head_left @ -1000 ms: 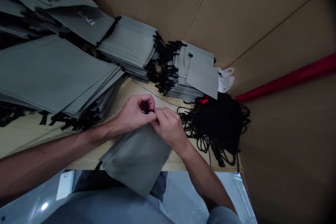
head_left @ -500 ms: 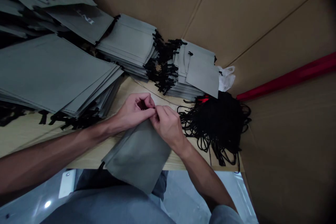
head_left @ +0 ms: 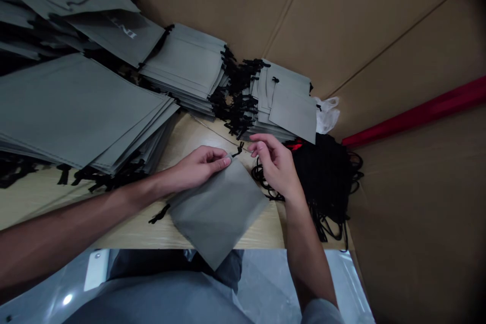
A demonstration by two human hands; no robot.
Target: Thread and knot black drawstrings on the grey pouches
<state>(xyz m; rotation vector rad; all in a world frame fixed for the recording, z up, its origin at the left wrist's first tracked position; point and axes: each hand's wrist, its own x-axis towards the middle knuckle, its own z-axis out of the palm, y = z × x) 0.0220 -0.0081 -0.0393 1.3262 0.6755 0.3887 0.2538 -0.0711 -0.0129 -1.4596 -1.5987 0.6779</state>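
Observation:
A grey drawstring bag [head_left: 220, 207] lies tilted over the front edge of the table, one corner hanging past it. My left hand [head_left: 205, 164] pinches its top corner between thumb and fingers. From that corner sticks out a knotted black cord end [head_left: 239, 149]; a second black knot [head_left: 159, 214] shows at the bag's left corner. Just right of the pinched corner, my right hand [head_left: 275, 164] is raised with fingers loosely curled and apart, holding nothing I can see. Beside it lies a heap of black cords [head_left: 322, 182].
Stacks of grey bags stand at the left [head_left: 76, 111], back middle [head_left: 186, 61] and back right [head_left: 292, 106], black cord ends sticking out. A white plastic bag [head_left: 327, 115] sits by the cardboard wall [head_left: 398, 20]. A red strip [head_left: 417, 111] runs along the right.
My right hand has let go of the bag's corner and moved right. The knotted cord end now shows. The bag has swung right and lies flatter, still in my left hand.

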